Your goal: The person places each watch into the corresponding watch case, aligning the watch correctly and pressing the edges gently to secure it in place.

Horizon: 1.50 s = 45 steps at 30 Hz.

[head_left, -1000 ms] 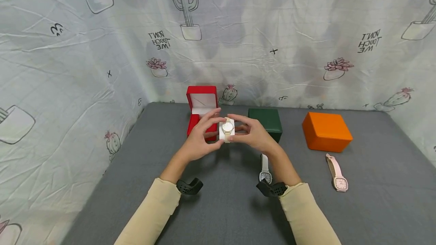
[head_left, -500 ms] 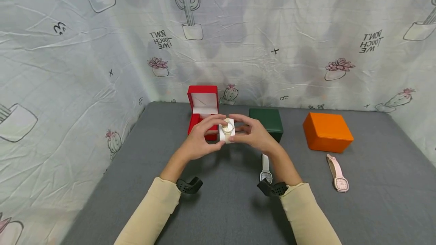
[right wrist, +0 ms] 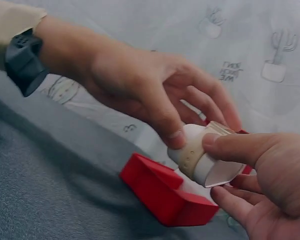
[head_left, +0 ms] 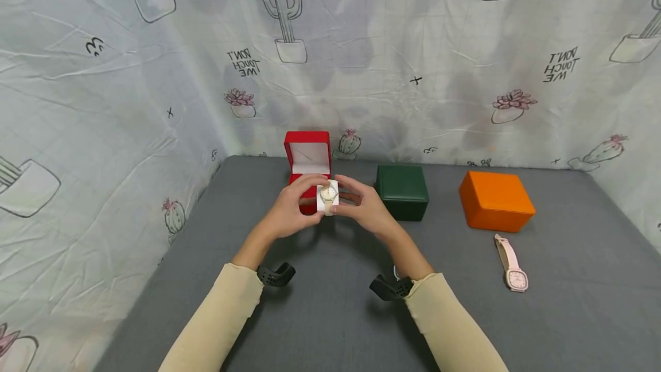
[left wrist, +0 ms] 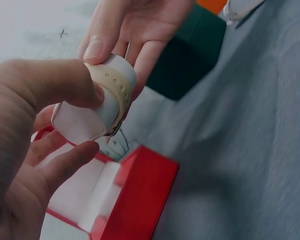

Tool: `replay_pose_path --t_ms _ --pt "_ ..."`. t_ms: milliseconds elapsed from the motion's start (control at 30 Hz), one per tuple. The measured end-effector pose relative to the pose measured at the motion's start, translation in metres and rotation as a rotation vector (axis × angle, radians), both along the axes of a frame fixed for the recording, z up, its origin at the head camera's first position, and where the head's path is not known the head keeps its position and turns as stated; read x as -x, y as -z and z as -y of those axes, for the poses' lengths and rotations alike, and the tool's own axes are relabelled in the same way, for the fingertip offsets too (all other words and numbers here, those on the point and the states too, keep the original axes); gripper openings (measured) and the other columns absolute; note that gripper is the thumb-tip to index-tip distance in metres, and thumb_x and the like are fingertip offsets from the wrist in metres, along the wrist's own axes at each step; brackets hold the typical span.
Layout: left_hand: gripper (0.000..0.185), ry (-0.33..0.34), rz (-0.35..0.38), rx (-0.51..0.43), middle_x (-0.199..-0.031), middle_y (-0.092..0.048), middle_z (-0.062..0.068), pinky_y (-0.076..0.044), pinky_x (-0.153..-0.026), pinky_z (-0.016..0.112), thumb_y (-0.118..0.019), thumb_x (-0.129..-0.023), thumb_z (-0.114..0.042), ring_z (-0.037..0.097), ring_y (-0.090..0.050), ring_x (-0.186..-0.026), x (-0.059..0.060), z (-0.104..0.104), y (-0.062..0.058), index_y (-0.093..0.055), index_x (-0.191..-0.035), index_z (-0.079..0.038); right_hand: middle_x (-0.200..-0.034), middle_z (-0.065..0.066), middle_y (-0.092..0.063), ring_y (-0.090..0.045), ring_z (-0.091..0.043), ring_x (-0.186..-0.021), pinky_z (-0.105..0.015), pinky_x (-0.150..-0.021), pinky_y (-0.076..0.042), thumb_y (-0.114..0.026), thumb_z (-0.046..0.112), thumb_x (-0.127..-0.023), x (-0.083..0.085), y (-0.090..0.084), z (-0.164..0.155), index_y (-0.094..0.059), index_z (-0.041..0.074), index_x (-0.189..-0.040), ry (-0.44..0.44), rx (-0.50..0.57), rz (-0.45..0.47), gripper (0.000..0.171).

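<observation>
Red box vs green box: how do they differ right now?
The red box stands open, lid up, pale lining showing; the green box is closed. The red box sits right behind both hands, which hold a watch on a white cushion; the green box stands untouched. Both rest on the grey table.

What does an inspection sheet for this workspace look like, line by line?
Surface: grey mat.
Job's things: cream watch strapped on a white cushion, held above the open red box.
Clutter: shut green box; shut orange box; pink watch lying flat on the mat.
Grippers: left hand and right hand both pinch the cushion.
Cables: nothing seen.
Surroundings: cactus-print sheet behind and at the sides.
</observation>
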<state>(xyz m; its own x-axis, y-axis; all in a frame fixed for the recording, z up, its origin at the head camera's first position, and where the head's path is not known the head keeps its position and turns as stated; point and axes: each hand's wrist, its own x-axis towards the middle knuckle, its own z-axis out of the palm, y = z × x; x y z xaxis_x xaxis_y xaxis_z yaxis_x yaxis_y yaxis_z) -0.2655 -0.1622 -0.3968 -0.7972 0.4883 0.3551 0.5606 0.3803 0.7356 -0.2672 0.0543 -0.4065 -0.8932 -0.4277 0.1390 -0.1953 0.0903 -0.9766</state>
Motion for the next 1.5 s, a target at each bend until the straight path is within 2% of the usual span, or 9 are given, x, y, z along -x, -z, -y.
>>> replay_pose_path --t_ms 233,467,633,767,867,1000,1267,1500 --pt "0.059 -0.033 0.021 0.048 -0.14 -0.047 0.005 -0.053 -0.092 0.049 -0.074 -0.077 -0.001 0.024 -0.047 -0.124 0.012 0.015 0.001 -0.053 -0.131 -0.013 -0.151 -0.013 -0.042 -0.05 -0.034 -0.131 -0.044 -0.099 -0.051 -0.066 0.008 -0.09 0.01 0.008 0.017 -0.037 0.008 -0.149 0.005 -0.01 -0.04 0.065" --pt "0.057 -0.099 -0.052 0.147 -0.137 -0.05 0.005 -0.053 -0.095 0.047 -0.074 -0.076 -0.003 0.023 -0.048 -0.122 0.024 0.024 0.004 -0.054 -0.129 -0.012 -0.15 -0.014 -0.044 -0.05 -0.034 -0.132 -0.046 -0.103 -0.047 -0.063 0.004 -0.092 0.016 0.013 0.03 -0.039 0.006 -0.147 0.028 -0.039 -0.062 0.06" --pt "0.059 -0.136 -0.035 0.189 -0.138 -0.048 0.005 -0.053 -0.095 0.047 -0.075 -0.075 -0.003 0.023 -0.047 -0.121 0.031 0.028 0.004 -0.053 -0.13 -0.012 -0.147 -0.015 -0.048 -0.049 -0.033 -0.133 -0.046 -0.105 -0.045 -0.065 0.002 -0.09 0.016 0.014 0.032 -0.043 0.004 -0.144 0.101 -0.039 -0.071 0.058" --pt "0.06 -0.163 0.003 0.23 -0.14 -0.046 0.005 -0.051 -0.098 0.048 -0.075 -0.075 -0.004 0.024 -0.046 -0.123 0.036 0.03 0.005 -0.053 -0.13 -0.014 -0.147 -0.013 -0.047 -0.046 -0.032 -0.135 -0.044 -0.105 -0.046 -0.071 0.007 -0.087 0.019 0.019 0.033 -0.046 0.006 -0.143 0.147 -0.079 -0.036 0.062" --pt "0.059 -0.163 0.023 0.253 -0.14 -0.046 0.004 -0.049 -0.101 0.049 -0.075 -0.076 -0.005 0.024 -0.045 -0.124 0.038 0.03 0.006 -0.052 -0.129 -0.014 -0.149 -0.01 -0.045 -0.045 -0.03 -0.137 -0.043 -0.104 -0.047 -0.075 0.01 -0.084 0.022 0.023 0.035 -0.045 0.011 -0.144 0.16 -0.128 0.005 0.067" --pt "0.057 -0.16 0.042 0.269 -0.139 -0.046 0.005 -0.048 -0.101 0.05 -0.075 -0.076 -0.006 0.024 -0.046 -0.123 0.041 0.029 0.007 -0.052 -0.128 -0.014 -0.149 -0.012 -0.044 -0.044 -0.03 -0.137 -0.042 -0.104 -0.047 -0.077 0.01 -0.081 0.025 0.03 0.038 -0.044 0.012 -0.145 0.176 -0.146 0.039 0.072" --pt "0.057 -0.166 0.042 0.296 -0.137 -0.047 0.006 -0.049 -0.099 0.05 -0.074 -0.075 -0.006 0.025 -0.046 -0.12 0.045 0.032 0.006 -0.051 -0.127 -0.013 -0.149 -0.016 -0.044 -0.044 -0.031 -0.137 -0.041 -0.106 -0.043 -0.074 0.004 -0.083 0.026 0.043 0.045 -0.038 0.003 -0.147 0.195 -0.028 0.063 0.074" --pt "0.057 -0.151 0.044 0.31 -0.136 -0.048 0.007 -0.049 -0.099 0.05 -0.077 -0.075 -0.009 0.026 -0.047 -0.121 0.046 0.033 0.006 -0.052 -0.126 -0.014 -0.154 -0.016 -0.036 -0.037 -0.029 -0.142 -0.04 -0.107 -0.042 -0.074 0.006 -0.084 0.029 0.048 0.05 -0.03 0.0 -0.15 0.205 -0.029 0.061 0.08"
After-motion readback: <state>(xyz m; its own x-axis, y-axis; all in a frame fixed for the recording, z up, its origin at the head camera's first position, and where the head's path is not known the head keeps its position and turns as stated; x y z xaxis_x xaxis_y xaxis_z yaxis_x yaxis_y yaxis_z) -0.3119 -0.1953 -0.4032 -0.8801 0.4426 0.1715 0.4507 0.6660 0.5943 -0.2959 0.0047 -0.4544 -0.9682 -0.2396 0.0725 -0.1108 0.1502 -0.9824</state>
